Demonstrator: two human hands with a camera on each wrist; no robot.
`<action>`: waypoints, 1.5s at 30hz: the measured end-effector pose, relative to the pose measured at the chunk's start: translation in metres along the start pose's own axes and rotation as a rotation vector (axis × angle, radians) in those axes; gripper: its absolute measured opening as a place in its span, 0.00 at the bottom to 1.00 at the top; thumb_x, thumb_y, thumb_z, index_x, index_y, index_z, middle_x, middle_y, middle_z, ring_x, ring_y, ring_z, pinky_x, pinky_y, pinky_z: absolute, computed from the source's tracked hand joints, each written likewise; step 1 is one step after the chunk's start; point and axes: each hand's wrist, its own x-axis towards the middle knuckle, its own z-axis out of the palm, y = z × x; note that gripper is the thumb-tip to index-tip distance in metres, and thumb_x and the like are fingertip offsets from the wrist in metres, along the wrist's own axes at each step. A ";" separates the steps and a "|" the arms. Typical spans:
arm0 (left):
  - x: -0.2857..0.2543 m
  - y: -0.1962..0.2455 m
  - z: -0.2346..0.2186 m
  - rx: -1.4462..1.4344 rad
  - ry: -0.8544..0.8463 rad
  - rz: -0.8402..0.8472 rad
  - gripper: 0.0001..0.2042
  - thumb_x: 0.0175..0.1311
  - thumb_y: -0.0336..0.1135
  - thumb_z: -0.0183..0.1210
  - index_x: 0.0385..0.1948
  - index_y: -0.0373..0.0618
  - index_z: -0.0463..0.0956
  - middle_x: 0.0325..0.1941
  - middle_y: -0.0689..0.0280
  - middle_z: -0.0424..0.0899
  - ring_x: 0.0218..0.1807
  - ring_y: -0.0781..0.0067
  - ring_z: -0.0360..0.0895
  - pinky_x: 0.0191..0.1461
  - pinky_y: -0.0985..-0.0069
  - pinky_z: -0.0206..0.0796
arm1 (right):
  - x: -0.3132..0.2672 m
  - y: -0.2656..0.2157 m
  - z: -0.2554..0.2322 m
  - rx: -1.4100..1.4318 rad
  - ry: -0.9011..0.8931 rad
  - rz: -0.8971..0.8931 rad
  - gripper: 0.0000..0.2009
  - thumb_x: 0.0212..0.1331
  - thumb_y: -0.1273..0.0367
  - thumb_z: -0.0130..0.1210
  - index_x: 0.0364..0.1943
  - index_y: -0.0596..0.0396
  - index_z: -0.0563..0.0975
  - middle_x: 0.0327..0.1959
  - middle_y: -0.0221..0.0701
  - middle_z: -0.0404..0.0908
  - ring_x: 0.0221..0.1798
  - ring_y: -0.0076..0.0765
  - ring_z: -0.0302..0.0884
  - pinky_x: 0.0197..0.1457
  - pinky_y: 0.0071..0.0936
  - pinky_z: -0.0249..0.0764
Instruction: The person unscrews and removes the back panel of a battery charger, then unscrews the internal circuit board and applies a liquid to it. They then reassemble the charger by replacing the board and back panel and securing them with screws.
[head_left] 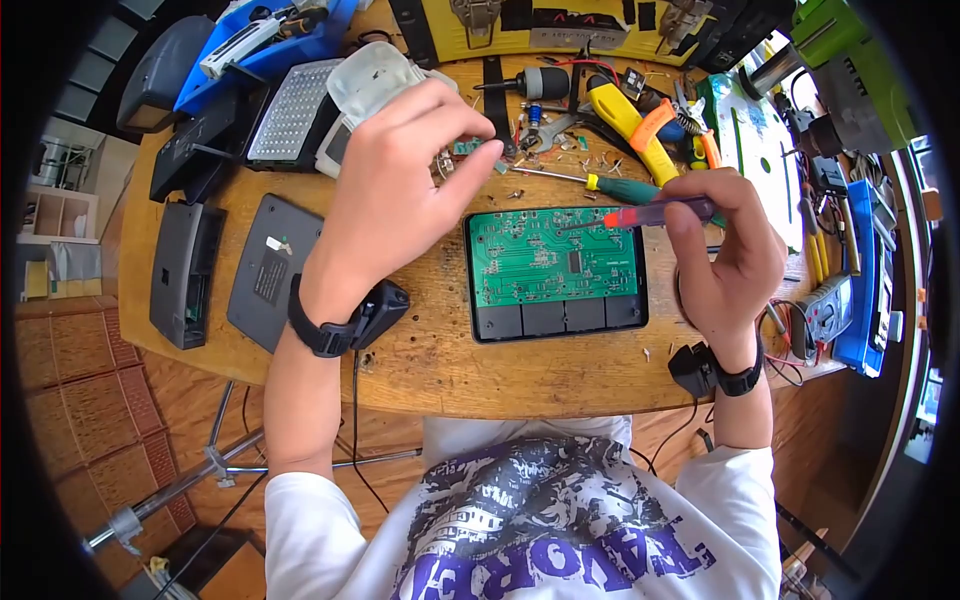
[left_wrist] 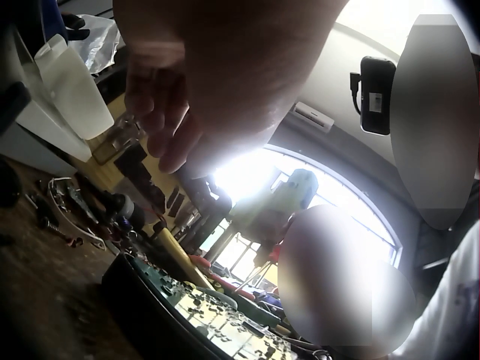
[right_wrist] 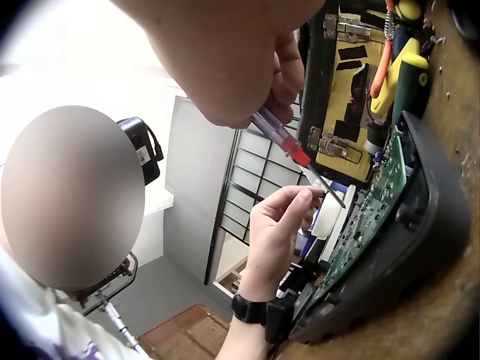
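Observation:
A green circuit board (head_left: pixel 555 250) sits in a black plastic casing (head_left: pixel 560 322) on the wooden bench. My right hand (head_left: pixel 735 250) grips a screwdriver (head_left: pixel 655 213) by its purple and red handle. The thin shaft points left across the board's upper part; in the right wrist view the screwdriver (right_wrist: pixel 289 146) slants down toward the board (right_wrist: pixel 367 210). Up and left of the casing is my left hand (head_left: pixel 405 180), fingers bent, with thumb and index fingertips close together. I cannot tell whether a tiny part is between them.
Beyond the casing lie a green-handled screwdriver (head_left: pixel 625 190), yellow-handled pliers (head_left: pixel 630 125) and scattered small parts. A grey cover (head_left: pixel 268 275) lies at left beside another dark housing (head_left: pixel 185 275). A yellow toolbox (head_left: pixel 560 35) stands at the back, a green drill (head_left: pixel 850 75) at right.

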 end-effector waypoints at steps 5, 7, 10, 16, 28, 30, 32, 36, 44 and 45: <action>-0.002 -0.002 0.003 0.001 -0.054 0.007 0.06 0.67 0.30 0.71 0.40 0.39 0.87 0.40 0.66 0.87 0.32 0.73 0.79 0.35 0.76 0.70 | 0.000 0.001 0.002 -0.010 0.022 0.016 0.08 0.65 0.77 0.71 0.45 0.62 0.85 0.39 0.33 0.89 0.37 0.25 0.83 0.44 0.22 0.79; -0.002 -0.004 0.004 0.007 -0.054 0.012 0.06 0.67 0.30 0.71 0.40 0.39 0.87 0.40 0.65 0.87 0.32 0.73 0.80 0.35 0.76 0.70 | 0.000 0.000 0.002 -0.011 0.005 0.032 0.08 0.65 0.77 0.72 0.45 0.62 0.86 0.39 0.33 0.89 0.36 0.25 0.83 0.43 0.22 0.79; -0.002 -0.003 0.004 0.015 -0.061 0.018 0.07 0.67 0.31 0.72 0.40 0.39 0.87 0.40 0.65 0.87 0.32 0.71 0.80 0.35 0.75 0.70 | -0.001 0.001 0.003 -0.019 0.002 0.039 0.09 0.64 0.77 0.72 0.45 0.62 0.86 0.39 0.32 0.89 0.36 0.25 0.82 0.43 0.22 0.78; -0.003 -0.002 0.004 0.011 -0.085 0.018 0.07 0.67 0.31 0.72 0.41 0.38 0.87 0.41 0.63 0.87 0.35 0.69 0.83 0.38 0.73 0.72 | 0.000 0.003 0.006 -0.006 -0.006 0.022 0.08 0.63 0.77 0.72 0.45 0.61 0.86 0.39 0.31 0.89 0.35 0.26 0.81 0.40 0.22 0.77; -0.003 0.002 0.006 -0.019 -0.113 0.051 0.08 0.67 0.31 0.71 0.43 0.37 0.87 0.43 0.60 0.86 0.42 0.62 0.85 0.45 0.70 0.76 | 0.009 -0.008 0.002 -0.028 -0.110 -0.086 0.16 0.63 0.81 0.68 0.55 0.62 0.86 0.41 0.33 0.90 0.37 0.32 0.83 0.43 0.26 0.78; -0.003 0.004 0.008 -0.054 -0.124 0.055 0.09 0.67 0.31 0.71 0.44 0.37 0.87 0.43 0.61 0.87 0.42 0.64 0.85 0.45 0.71 0.75 | 0.011 -0.012 0.007 0.011 -0.115 -0.093 0.16 0.65 0.82 0.66 0.57 0.62 0.86 0.41 0.34 0.90 0.39 0.34 0.83 0.46 0.29 0.79; -0.003 0.010 0.010 -0.216 -0.136 0.040 0.13 0.69 0.29 0.70 0.52 0.39 0.87 0.47 0.62 0.88 0.42 0.70 0.85 0.44 0.74 0.75 | 0.013 -0.011 0.007 0.050 -0.119 -0.099 0.17 0.66 0.83 0.63 0.59 0.63 0.86 0.42 0.34 0.90 0.40 0.36 0.84 0.50 0.31 0.80; -0.001 0.032 0.012 -0.405 -0.161 -0.012 0.19 0.70 0.27 0.68 0.63 0.42 0.84 0.54 0.61 0.86 0.44 0.74 0.83 0.45 0.77 0.74 | 0.006 -0.017 0.015 0.171 -0.180 -0.084 0.25 0.69 0.83 0.60 0.71 0.62 0.77 0.45 0.36 0.91 0.45 0.37 0.86 0.57 0.32 0.81; 0.004 0.035 0.021 -0.380 -0.023 0.320 0.18 0.69 0.28 0.70 0.60 0.45 0.89 0.64 0.59 0.84 0.49 0.68 0.80 0.54 0.72 0.75 | -0.003 -0.006 0.028 0.380 -0.112 0.112 0.28 0.65 0.81 0.67 0.69 0.58 0.72 0.55 0.34 0.89 0.47 0.33 0.87 0.56 0.31 0.82; 0.005 0.035 0.021 -0.330 -0.012 0.339 0.17 0.68 0.28 0.70 0.58 0.45 0.90 0.64 0.59 0.85 0.47 0.68 0.79 0.55 0.72 0.76 | -0.003 -0.007 0.029 0.413 -0.141 0.147 0.27 0.65 0.81 0.68 0.68 0.58 0.73 0.54 0.33 0.90 0.47 0.34 0.87 0.56 0.31 0.82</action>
